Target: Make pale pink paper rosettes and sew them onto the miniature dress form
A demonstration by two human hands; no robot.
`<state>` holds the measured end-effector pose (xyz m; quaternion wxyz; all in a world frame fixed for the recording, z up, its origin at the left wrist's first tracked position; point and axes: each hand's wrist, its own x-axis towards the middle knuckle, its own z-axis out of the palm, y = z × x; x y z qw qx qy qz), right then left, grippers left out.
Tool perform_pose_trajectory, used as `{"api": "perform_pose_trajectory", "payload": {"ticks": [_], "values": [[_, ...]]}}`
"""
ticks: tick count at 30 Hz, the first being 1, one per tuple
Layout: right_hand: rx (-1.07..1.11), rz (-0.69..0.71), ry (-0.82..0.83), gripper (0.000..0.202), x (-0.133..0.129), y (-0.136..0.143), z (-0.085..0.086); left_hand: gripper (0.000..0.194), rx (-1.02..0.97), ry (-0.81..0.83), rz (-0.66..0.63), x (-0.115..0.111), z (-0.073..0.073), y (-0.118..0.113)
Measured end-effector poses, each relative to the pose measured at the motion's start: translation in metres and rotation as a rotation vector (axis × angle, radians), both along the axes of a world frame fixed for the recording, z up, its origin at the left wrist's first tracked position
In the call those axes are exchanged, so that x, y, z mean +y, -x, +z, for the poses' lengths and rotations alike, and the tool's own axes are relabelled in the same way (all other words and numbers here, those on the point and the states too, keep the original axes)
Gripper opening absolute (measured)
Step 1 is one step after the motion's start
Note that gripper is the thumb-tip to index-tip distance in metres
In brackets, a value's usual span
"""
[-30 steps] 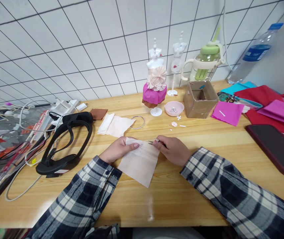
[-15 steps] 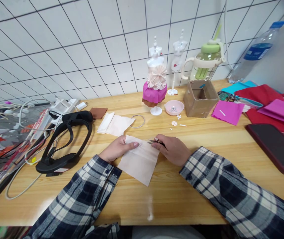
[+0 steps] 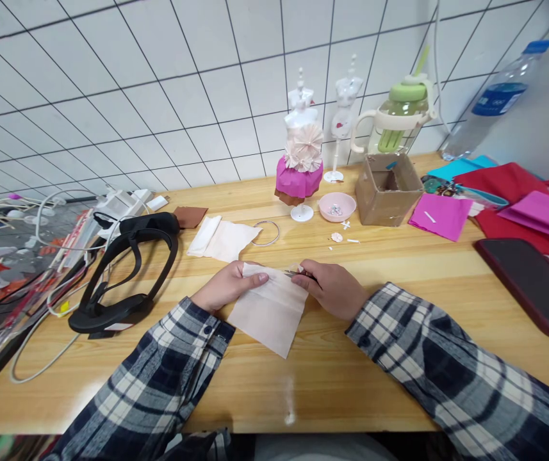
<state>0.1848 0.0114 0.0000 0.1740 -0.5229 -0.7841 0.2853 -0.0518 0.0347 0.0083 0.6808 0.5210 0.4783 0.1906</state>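
Note:
A pale pink piece of cloth (image 3: pixel 269 314) hangs from my left hand (image 3: pixel 229 287), pinched at its upper left with the thumb on top. My right hand (image 3: pixel 334 288) is closed around a small pair of scissors (image 3: pixel 305 275), mostly hidden by the fingers. The blades lie at the cloth's upper right edge, where a narrow strip seems to stand away from it. Behind my left hand lies a folded pale cloth (image 3: pixel 226 240), with a thin metal ring (image 3: pixel 267 233) partly beside it.
Mini dress forms stand at the back, one in a magenta skirt (image 3: pixel 299 179). A pink bowl (image 3: pixel 337 207) and a cardboard box (image 3: pixel 389 192) are beside them. A black headset strap (image 3: pixel 130 314) lies left; a phone (image 3: pixel 538 288) and coloured fabrics (image 3: pixel 509 186) lie right.
The scissor blades look closer together now, and a strip at the cloth's upper edge stands out more. Both hands have stayed almost in place.

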Motion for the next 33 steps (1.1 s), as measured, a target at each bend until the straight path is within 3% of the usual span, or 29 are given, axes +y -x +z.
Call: {"api": "perform_pose_trajectory", "payload": {"ticks": [9,16,23,28,33], "values": [[0.084,-0.003,0.016,0.031,-0.001,-0.001,0.002,0.032,0.039,-0.026,0.021,0.0,-0.001,0.001],[0.161,-0.105,0.007,0.031,0.003,-0.005,-0.004,0.045,0.01,-0.03,0.035,0.0,-0.001,-0.001],[0.225,-0.153,0.011,0.033,0.005,-0.007,-0.005,0.046,0.015,-0.035,0.034,-0.001,-0.001,-0.003],[0.225,-0.214,-0.033,0.029,0.003,-0.006,-0.002,0.046,0.073,-0.211,0.087,0.0,0.0,-0.008],[0.268,-0.139,-0.101,0.029,0.001,-0.005,-0.004,0.037,0.015,-0.174,0.102,-0.001,0.0,-0.011]]}}
